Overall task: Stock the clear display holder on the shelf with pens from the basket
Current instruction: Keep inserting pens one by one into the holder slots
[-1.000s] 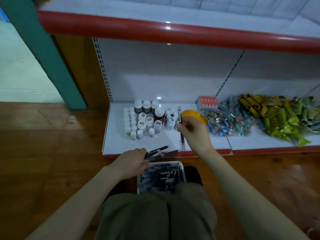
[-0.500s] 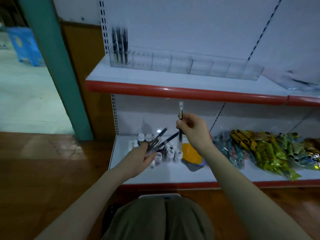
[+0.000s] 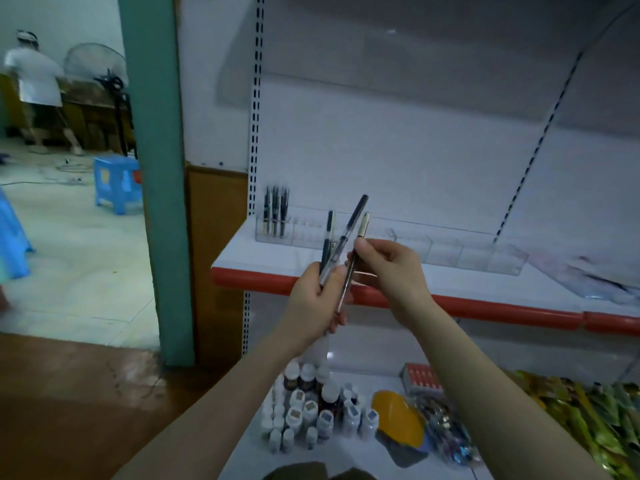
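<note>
1. The left hand [image 3: 311, 303] grips two dark pens with clear middles [image 3: 343, 239], tips up. The right hand [image 3: 394, 271], close beside it, pinches one thin brown pen [image 3: 346, 289].
2. I think one pen is being picked out, ready to go in.
3. The long clear plastic holder [image 3: 478, 258] sits just past both hands, on the white shelf with the red front edge [image 3: 502, 308]. A few dark standing pens [image 3: 275, 213] fill its end box, up and left of the left hand.
4. Next, the right hand should lift its pen over the holder's front wall and drop it straight down.
5. There is open room above the holder. The boxes past the right hand look empty. The basket is not in sight.
</note>
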Tool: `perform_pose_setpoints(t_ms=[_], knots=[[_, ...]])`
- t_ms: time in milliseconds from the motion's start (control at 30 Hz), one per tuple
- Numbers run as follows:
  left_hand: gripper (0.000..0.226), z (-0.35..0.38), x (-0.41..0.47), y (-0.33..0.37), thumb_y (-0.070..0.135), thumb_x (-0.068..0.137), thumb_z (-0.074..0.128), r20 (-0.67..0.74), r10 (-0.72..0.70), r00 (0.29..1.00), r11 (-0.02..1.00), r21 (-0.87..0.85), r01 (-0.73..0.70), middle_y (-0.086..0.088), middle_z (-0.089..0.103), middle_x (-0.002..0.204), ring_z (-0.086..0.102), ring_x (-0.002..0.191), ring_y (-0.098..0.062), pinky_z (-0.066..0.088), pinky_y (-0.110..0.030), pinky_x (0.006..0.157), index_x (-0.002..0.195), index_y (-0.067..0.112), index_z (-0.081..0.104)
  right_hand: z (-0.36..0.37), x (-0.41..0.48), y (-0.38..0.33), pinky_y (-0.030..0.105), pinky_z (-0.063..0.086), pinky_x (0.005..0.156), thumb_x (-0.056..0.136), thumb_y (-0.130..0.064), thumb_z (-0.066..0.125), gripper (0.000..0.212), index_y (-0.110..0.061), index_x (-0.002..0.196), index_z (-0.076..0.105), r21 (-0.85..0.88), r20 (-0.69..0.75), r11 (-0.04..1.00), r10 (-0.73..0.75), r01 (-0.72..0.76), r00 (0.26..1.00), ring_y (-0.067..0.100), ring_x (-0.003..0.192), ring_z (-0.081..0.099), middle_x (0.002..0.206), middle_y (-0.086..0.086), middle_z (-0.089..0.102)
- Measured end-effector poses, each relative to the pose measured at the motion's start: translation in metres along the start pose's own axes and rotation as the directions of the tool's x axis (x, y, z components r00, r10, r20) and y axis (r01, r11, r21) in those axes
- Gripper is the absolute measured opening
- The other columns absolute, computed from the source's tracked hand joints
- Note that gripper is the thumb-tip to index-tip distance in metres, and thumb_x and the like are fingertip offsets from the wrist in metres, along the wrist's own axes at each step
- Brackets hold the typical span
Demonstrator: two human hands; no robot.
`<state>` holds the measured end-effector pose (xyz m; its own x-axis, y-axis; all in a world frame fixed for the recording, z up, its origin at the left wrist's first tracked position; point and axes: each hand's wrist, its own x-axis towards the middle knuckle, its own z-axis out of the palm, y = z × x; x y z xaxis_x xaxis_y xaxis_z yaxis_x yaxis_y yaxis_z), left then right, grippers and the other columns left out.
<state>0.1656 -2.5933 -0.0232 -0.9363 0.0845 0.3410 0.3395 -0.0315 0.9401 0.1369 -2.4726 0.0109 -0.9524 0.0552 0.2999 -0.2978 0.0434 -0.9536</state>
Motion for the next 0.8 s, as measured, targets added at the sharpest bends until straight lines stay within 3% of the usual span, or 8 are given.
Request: perform_pose_setpoints(t_ms=[100, 200, 267, 433, 533, 633, 700, 800], knots=[[0.022, -0.006, 0.014, 0.006, 0.025, 0.099, 0.041, 0.014, -0.023, 1.000, 0.997, -0.068, 0.024, -0.001, 0.052, 0.058, 0.047, 0.040, -0.011, 0.034, -0.021, 0.037, 0.086, 0.007, 0.045, 0.002, 0.011, 0.009, 0.020, 0.053, 0.073, 0.094, -0.022, 0.051, 0.025, -0.004, 0.109, 0.062, -0.350, -0.107, 0.888, -0.353, 0.297, 0.929, 0.004, 0.077, 0.061, 0.087, 0.000, 0.065], [0.024, -0.012, 0.027, 0.009, 0.026, 0.099, 0.040, 0.033, -0.031, 0.999, 0.993, -0.112, 0.035, -0.002, 0.054, 0.062, 0.048, 0.043, -0.012, 0.035, -0.021, 0.037, 0.089, 0.006, 0.047, -0.001, 0.025, 0.024, 0.019, 0.048, 0.072, 0.088, -0.012, 0.049, 0.023, -0.011, 0.109, 0.058, -0.592, 0.174, 0.404, -0.780, 0.697, 0.601, 0.010, 0.086, 0.053, 0.099, 0.011, 0.060], [0.024, -0.015, 0.035, 0.009, 0.027, 0.099, 0.039, 0.046, -0.033, 0.998, 0.991, -0.131, 0.038, -0.004, 0.053, 0.064, 0.048, 0.044, -0.013, 0.035, -0.021, 0.037, 0.092, 0.006, 0.048, -0.001, 0.036, 0.033, 0.023, 0.046, 0.074, 0.085, -0.014, 0.048, 0.024, -0.019, 0.109, 0.052, -0.617, 0.346, 0.212, -0.792, 0.758, 0.503, 0.011, 0.090, 0.049, 0.111, 0.007, 0.049], [0.025, -0.021, 0.053, 0.005, 0.029, 0.099, 0.039, 0.045, -0.078, 0.996, 0.986, -0.144, 0.084, -0.003, 0.054, 0.063, 0.048, 0.042, -0.012, 0.035, -0.020, 0.037, 0.092, 0.007, 0.048, 0.006, 0.064, 0.036, 0.027, 0.053, 0.067, 0.095, -0.032, 0.043, 0.015, -0.022, 0.103, 0.050, -0.597, 0.395, 0.142, -0.805, 0.789, 0.444, 0.014, 0.090, 0.052, 0.116, 0.002, 0.042], [0.024, -0.030, 0.064, 0.003, 0.032, 0.099, 0.039, -0.004, -0.077, 0.997, 0.995, -0.067, 0.077, -0.006, 0.061, 0.074, 0.057, 0.047, -0.014, 0.039, -0.020, 0.038, 0.098, 0.011, 0.052, 0.010, 0.084, 0.042, 0.025, 0.050, 0.066, 0.090, -0.029, 0.047, 0.015, -0.021, 0.101, 0.052, -0.624, 0.431, 0.085, -0.792, 0.777, 0.433, 0.018, 0.090, 0.055, 0.117, 0.002, 0.047], [0.019, -0.044, 0.076, 0.000, 0.032, 0.098, 0.040, -0.091, -0.042, 0.995, 0.998, 0.052, 0.047, -0.006, 0.064, 0.086, 0.062, 0.053, -0.012, 0.046, -0.021, 0.042, 0.103, 0.016, 0.050, 0.015, 0.103, 0.042, 0.027, 0.051, 0.066, 0.089, -0.028, 0.051, 0.023, -0.011, 0.094, 0.065, -0.648, 0.406, 0.112, -0.786, 0.753, 0.467, 0.019, 0.088, 0.057, 0.101, 0.012, 0.064], [0.015, -0.055, 0.082, -0.004, 0.029, 0.097, 0.041, -0.150, -0.007, 0.989, 0.995, 0.100, 0.023, -0.004, 0.058, 0.076, 0.055, 0.047, -0.006, 0.043, -0.018, 0.041, 0.093, 0.017, 0.048, 0.023, 0.112, 0.036, 0.019, 0.049, 0.073, 0.090, -0.024, 0.055, 0.023, -0.005, 0.092, 0.068, -0.600, 0.281, 0.351, -0.749, 0.719, 0.600, 0.011, 0.083, 0.060, 0.091, 0.009, 0.068], [0.019, -0.071, 0.087, -0.011, 0.028, 0.097, 0.043, -0.242, 0.048, 0.969, 0.990, 0.143, -0.013, -0.001, 0.046, 0.062, 0.043, 0.042, -0.005, 0.036, -0.014, 0.038, 0.081, 0.017, 0.045, 0.037, 0.128, 0.023, 0.003, 0.042, 0.070, 0.090, -0.013, 0.060, 0.015, -0.004, 0.101, 0.065, -0.449, 0.068, 0.758, -0.498, 0.473, 0.864, 0.000, 0.076, 0.058, 0.088, -0.003, 0.062]])
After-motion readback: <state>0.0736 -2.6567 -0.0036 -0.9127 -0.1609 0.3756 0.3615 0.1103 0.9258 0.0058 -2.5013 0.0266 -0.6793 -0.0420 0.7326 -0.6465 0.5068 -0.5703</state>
